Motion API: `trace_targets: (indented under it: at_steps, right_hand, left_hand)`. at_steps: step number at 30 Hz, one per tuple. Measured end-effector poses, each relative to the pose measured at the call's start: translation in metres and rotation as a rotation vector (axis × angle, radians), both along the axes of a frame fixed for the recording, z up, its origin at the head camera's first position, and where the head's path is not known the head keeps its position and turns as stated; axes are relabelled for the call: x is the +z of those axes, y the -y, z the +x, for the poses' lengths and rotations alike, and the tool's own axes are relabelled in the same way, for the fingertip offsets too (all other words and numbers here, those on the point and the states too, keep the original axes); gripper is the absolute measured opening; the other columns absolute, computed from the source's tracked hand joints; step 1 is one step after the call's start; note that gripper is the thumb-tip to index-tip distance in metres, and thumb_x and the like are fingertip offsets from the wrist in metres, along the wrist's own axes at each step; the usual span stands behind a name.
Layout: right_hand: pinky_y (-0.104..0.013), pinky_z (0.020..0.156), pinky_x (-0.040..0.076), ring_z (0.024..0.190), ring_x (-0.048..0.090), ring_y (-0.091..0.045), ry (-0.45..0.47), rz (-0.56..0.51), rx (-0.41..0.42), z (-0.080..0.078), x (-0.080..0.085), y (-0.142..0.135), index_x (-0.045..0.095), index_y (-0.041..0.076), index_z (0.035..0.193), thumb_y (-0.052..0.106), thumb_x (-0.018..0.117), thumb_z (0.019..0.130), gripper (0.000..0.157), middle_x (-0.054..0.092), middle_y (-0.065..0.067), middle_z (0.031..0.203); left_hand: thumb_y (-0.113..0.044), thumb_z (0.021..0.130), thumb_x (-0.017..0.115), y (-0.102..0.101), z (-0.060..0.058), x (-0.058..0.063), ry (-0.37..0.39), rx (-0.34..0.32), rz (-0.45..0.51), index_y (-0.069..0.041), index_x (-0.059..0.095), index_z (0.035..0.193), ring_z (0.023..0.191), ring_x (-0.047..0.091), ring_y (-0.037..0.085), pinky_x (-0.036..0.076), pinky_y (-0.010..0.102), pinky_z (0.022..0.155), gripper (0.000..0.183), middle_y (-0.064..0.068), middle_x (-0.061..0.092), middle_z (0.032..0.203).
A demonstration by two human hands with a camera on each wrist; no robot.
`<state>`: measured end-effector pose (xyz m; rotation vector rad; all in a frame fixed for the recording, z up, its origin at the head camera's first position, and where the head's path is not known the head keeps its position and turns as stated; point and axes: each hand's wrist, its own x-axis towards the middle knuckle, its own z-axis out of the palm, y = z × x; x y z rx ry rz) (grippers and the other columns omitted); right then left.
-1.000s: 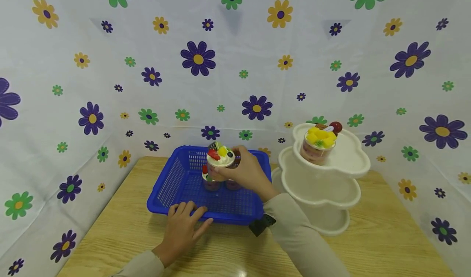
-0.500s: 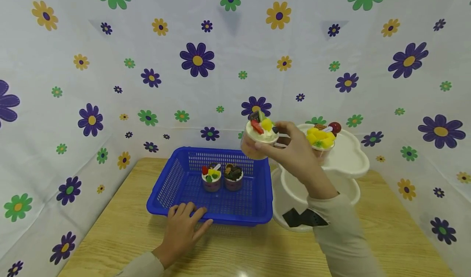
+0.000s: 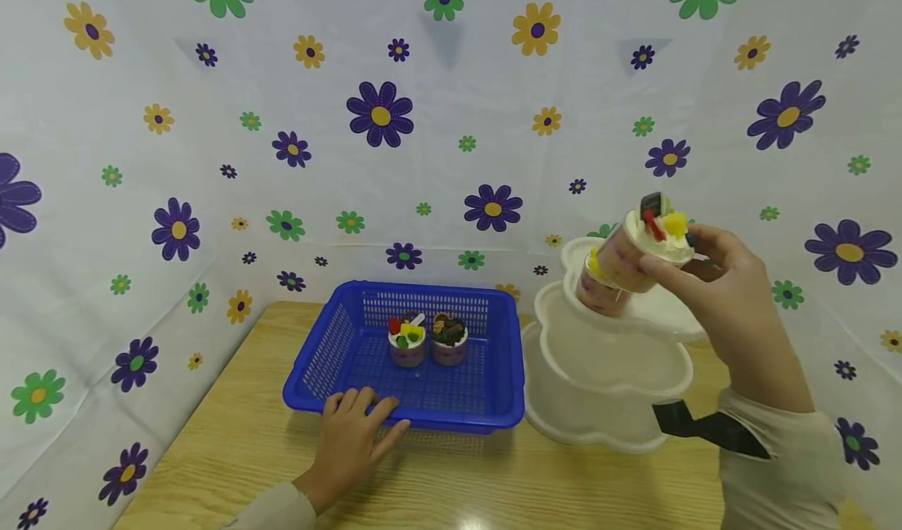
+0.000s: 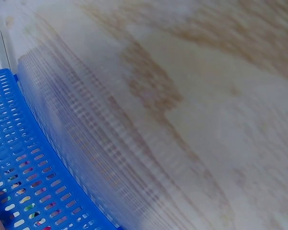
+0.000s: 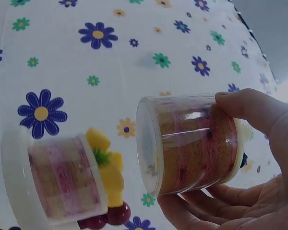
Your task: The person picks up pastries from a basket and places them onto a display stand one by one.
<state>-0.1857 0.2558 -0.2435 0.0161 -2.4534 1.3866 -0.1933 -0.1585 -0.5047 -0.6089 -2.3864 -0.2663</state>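
Note:
In my right hand (image 3: 736, 303) is a clear dessert cup (image 3: 630, 254) with layered cake, cream, strawberry and yellow fruit on top. Thumb and fingers grip it near its rim, tilted, above the top tier of a white tiered stand (image 3: 662, 303). The right wrist view shows the cup's layers (image 5: 197, 143) and bare base. Partly behind it in the head view, a mango-topped dessert cup (image 3: 599, 291) stands on that top tier. My left hand (image 3: 352, 440) rests its fingers over the front rim of a blue plastic basket (image 3: 395, 416).
Inside the basket stand a fruit-topped dessert cup (image 3: 406, 346) and a chocolate-topped one (image 3: 449, 342). The stand's lower scalloped tiers (image 3: 613, 362) jut toward the front. A flower-printed cloth (image 3: 451, 162) hangs behind the wooden table (image 3: 437, 483).
My right hand has lifted the fruit-and-cream dessert cup out of the basket and carried it right, over the stand's top tier. The left hand has stayed at the basket rim.

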Motion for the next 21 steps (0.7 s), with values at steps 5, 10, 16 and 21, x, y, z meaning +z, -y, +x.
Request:
trace_targets:
  at_steps: [5, 10, 16, 21]
  right_hand:
    - [-0.005, 0.075, 0.044, 0.105, 0.051, -0.006, -0.048, -0.171, -0.005, 0.000, -0.009, -0.031, 0.029, 0.007, 0.148, 0.024, 0.070, 0.088, 0.074, 0.043, -0.005, 0.134]
    - [-0.004, 0.074, 0.043, 0.100, 0.053, -0.002, -0.053, -0.290, -0.014, -0.003, -0.023, -0.052, 0.030, 0.007, 0.148, 0.016, 0.073, 0.085, 0.076, 0.044, 0.001, 0.129]
    - [-0.026, 0.101, 0.040, 0.120, 0.044, -0.019, 0.098, -0.110, -0.111, -0.011, -0.043, -0.058, 0.018, 0.010, 0.153, 0.036, 0.068, 0.088, 0.085, 0.025, -0.013, 0.154]
    - [-0.030, 0.100, 0.042, 0.132, 0.034, -0.036, 0.161, -0.059, -0.150, -0.015, -0.054, -0.055, 0.013, 0.007, 0.153, 0.044, 0.066, 0.087, 0.093, 0.014, -0.018, 0.158]
  left_hand:
    - [-0.057, 0.093, 0.050, -0.001, 0.001, 0.000, 0.005, 0.005, -0.003, -0.024, 0.067, 0.102, 0.080, 0.050, 0.020, 0.041, 0.051, 0.079, 0.039, -0.001, 0.056, 0.087]
    - [-0.057, 0.092, 0.050, -0.001, 0.000, 0.000, 0.003, 0.007, -0.003, -0.024, 0.068, 0.102, 0.080, 0.051, 0.020, 0.041, 0.051, 0.079, 0.039, -0.001, 0.056, 0.087]
    - [-0.056, 0.092, 0.052, 0.000, 0.000, 0.000, 0.002, 0.004, -0.002, -0.024, 0.068, 0.102, 0.080, 0.050, 0.020, 0.040, 0.051, 0.079, 0.037, -0.002, 0.056, 0.087]
    - [-0.056, 0.091, 0.052, 0.000, 0.000, 0.000, 0.000, 0.000, 0.002, -0.024, 0.068, 0.101, 0.079, 0.050, 0.019, 0.040, 0.050, 0.079, 0.037, -0.002, 0.056, 0.087]
